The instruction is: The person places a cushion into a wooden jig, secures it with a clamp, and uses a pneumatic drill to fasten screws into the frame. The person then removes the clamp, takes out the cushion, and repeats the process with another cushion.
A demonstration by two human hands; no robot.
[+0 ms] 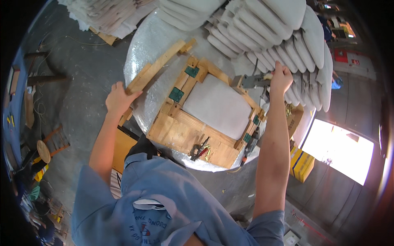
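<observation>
On the left, my left hand (118, 98) is closed round the near end of a long curved wooden piece (158, 63) with smaller blocks along it. My right hand (281, 78) grips the end of a grey metal clamp-like tool (254, 81) at the right side of a wooden jig (164, 126); its exact kind is unclear. A light grey padded panel (217, 104) lies inside the jig, framed by wooden bars. Dark green pads (176, 94) sit on the bars at both sides. A dark tool with a red part (200, 150) lies on the near plywood beside small brass-coloured pieces.
The jig rests on a round table (141, 41) wrapped in clear film. Stacks of grey padded panels (262, 24) crowd its far and right sides. A wooden stool (44, 151) stands on the floor at left; a yellow box (303, 164) is at right. Another person is partly visible far right.
</observation>
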